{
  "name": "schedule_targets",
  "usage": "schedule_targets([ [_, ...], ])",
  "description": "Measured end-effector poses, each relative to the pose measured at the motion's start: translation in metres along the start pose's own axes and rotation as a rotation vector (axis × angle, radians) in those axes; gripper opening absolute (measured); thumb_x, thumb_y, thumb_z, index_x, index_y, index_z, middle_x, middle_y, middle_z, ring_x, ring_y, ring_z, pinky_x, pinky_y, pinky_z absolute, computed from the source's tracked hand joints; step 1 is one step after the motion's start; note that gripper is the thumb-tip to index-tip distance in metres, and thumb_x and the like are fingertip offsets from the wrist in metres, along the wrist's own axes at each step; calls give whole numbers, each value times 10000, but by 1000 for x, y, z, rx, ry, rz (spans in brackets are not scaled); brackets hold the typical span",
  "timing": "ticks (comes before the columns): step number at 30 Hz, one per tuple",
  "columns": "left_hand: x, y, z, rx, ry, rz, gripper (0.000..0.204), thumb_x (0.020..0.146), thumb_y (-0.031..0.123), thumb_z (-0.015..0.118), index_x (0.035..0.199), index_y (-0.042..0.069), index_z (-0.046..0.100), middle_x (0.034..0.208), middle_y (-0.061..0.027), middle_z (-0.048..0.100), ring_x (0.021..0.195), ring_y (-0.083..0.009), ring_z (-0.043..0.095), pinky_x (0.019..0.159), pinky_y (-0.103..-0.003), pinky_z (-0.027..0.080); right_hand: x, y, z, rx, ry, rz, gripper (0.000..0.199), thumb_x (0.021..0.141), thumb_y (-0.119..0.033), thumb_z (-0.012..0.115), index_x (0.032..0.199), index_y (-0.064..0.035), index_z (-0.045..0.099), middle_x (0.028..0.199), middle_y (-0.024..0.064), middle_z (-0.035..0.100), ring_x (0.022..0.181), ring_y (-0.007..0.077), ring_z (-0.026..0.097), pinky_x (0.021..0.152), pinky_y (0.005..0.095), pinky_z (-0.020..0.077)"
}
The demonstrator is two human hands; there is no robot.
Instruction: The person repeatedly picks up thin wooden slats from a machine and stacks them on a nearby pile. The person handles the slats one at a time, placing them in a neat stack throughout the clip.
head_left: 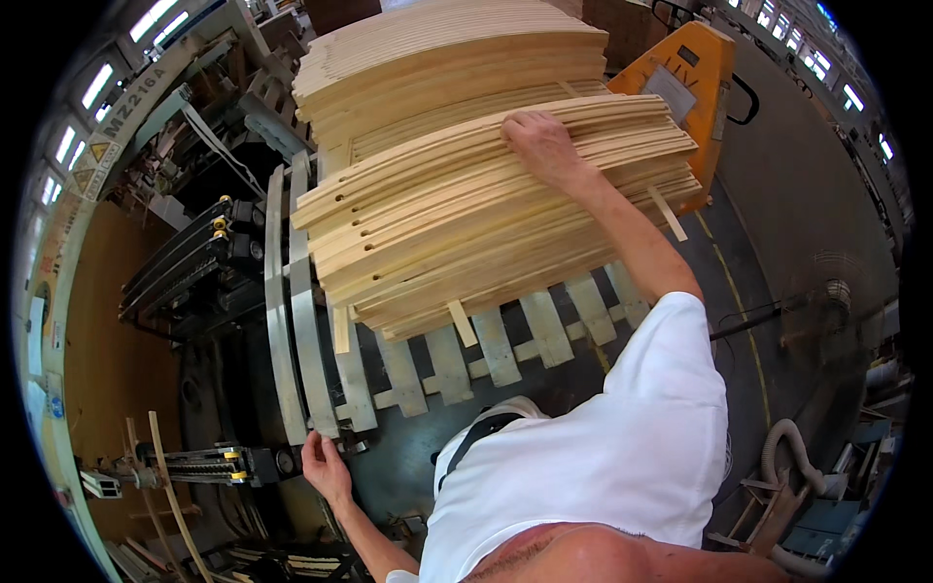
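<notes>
My right hand (546, 146) reaches forward to the top of a stack of pale wooden slats (437, 223). Its fingers curl over the far edge of an upper slat (428, 160), and their tips are partly hidden. Several slats have small round holes near their left ends. Down at the lower left, my left hand (328, 471) hangs beside the near end of a long pale-grey bar (303, 321). Its fingers are loosely bent and slightly apart, with nothing visible in them. Whether they touch the bar I cannot tell.
Slatted pallet boards (496, 355) lie under the stack, with thin wooden strips (462, 323) poking out. A second wood stack (447, 58) stands behind. An orange pallet jack (705, 68) is at the far right. Machinery with black rails (185, 257) fills the left side.
</notes>
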State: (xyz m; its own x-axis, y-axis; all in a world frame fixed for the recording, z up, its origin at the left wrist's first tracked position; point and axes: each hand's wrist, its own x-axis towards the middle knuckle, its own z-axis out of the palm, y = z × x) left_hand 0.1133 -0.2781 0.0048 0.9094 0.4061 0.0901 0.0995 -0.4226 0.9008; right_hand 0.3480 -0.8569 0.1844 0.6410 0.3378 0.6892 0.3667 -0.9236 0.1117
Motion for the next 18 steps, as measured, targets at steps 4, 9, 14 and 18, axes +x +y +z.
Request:
schedule_targets([
  [4,22,-51,-60,22,86,-25,315,962,130,642,1210,-64,616,1066,-107,683,939,-162,636,861,-295,510,20,-34,-12,3,65,-160,334,803,18,575,1118,-77,635,943,122,622,928,314,616,825,432,506],
  [9,56,-130,-162,270,221,-68,310,946,145,657,1172,-67,643,1036,-128,704,920,-190,655,845,-320,523,74,-133,-29,15,68,-273,485,782,47,586,1247,-90,612,977,146,581,918,318,582,804,424,506],
  [14,92,-200,-285,413,310,-95,379,931,194,668,1224,-44,637,1122,-183,698,1028,-273,668,912,-365,518,123,-286,-36,122,-54,-325,522,783,63,597,1288,-71,605,992,167,565,932,333,577,789,433,497],
  [18,154,-188,-356,766,496,59,403,855,228,680,1171,-21,660,1143,-231,663,1090,-401,616,990,-458,472,127,-393,-55,215,-255,-330,550,752,59,615,1289,-57,611,967,161,538,912,341,556,784,444,475],
])
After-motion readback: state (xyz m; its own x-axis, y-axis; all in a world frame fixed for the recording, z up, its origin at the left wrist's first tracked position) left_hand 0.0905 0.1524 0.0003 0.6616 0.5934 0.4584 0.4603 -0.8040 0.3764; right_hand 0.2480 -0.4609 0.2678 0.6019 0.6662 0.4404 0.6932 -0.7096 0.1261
